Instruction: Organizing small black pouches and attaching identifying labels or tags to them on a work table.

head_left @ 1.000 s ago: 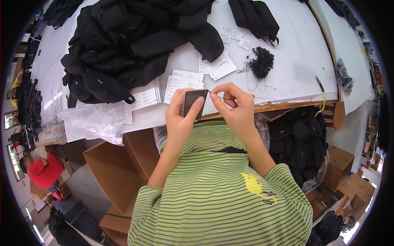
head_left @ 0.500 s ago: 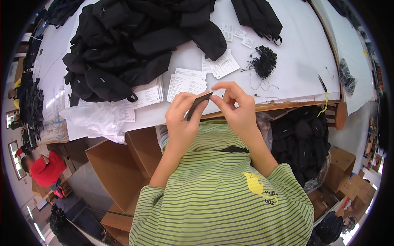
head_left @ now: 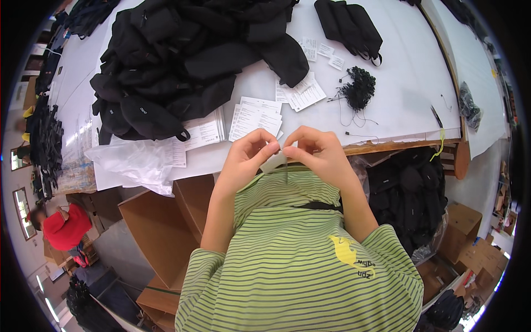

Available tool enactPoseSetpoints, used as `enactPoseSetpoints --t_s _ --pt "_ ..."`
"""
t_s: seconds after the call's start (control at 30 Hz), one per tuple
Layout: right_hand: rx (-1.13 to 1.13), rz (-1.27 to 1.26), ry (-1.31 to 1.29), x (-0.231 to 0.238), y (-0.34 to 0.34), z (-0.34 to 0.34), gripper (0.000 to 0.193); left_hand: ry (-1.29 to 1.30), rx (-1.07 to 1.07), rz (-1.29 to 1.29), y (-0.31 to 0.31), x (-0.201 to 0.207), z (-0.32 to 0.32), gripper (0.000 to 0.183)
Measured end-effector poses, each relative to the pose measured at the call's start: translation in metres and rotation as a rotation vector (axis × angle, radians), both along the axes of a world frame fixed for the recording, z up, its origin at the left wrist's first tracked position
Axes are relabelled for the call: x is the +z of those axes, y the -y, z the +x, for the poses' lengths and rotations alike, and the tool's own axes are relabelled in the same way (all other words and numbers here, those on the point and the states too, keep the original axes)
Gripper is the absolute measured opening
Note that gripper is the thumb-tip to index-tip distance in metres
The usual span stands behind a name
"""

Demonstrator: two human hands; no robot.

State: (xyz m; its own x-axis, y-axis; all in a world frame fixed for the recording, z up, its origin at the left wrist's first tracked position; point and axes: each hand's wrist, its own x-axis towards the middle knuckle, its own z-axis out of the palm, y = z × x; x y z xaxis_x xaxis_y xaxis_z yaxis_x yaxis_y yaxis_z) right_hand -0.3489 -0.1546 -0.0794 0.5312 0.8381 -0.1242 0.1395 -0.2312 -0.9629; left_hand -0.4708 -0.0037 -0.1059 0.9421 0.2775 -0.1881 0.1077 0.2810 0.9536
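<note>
Over the table's near edge, close to my body, my left hand (head_left: 247, 156) and my right hand (head_left: 316, 150) meet fingertip to fingertip. Thumb and fingers of the left are pinched on a small tag (head_left: 273, 162), whose pale face shows; a thin dark edge hangs beside it. The right hand is pinched at the tag's top corner, and what lies between its fingertips is too small to make out. Just beyond are printed white cards (head_left: 257, 119) in loose stacks. A tangled bunch of black tag strings (head_left: 358, 91) lies farther right.
A heap of black fabric bags (head_left: 166, 55) covers the table's left, with another black bag (head_left: 349, 30) at the back. Clear plastic (head_left: 135, 166) drapes over the front edge. Thread snips (head_left: 436, 116) lie right. Below are an open carton (head_left: 157, 232) and bagged black goods (head_left: 406, 185); a person in red (head_left: 66, 227) stands left.
The tag has turned from its dark face to a pale one and hangs lower. My right fingers have closed in beside the left fingertips.
</note>
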Motion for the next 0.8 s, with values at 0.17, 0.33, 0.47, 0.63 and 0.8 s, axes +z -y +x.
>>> enactPoseSetpoints --t_s 0.17,0.33,0.47,0.63,0.8 --pt "-0.001 0.018 -0.412 -0.002 0.0 0.002 0.016 0.061 0.127 0.048 -0.005 0.007 0.025 0.016" --pt "-0.044 0.064 -0.38 -0.002 0.002 0.007 0.016 0.244 0.375 0.917 -0.099 -0.008 0.125 0.018" --pt "-0.004 0.059 -0.311 0.0 0.011 0.002 0.016 -0.203 0.564 1.648 -0.188 -0.021 0.187 0.043" --pt "-0.049 0.021 -0.304 -0.008 0.019 0.002 0.018 -0.021 0.535 1.479 -0.182 -0.018 0.193 0.034" --pt "-0.3 0.078 -0.159 -0.021 0.016 0.008 0.015 0.223 0.297 1.092 -0.101 0.015 0.151 0.025"
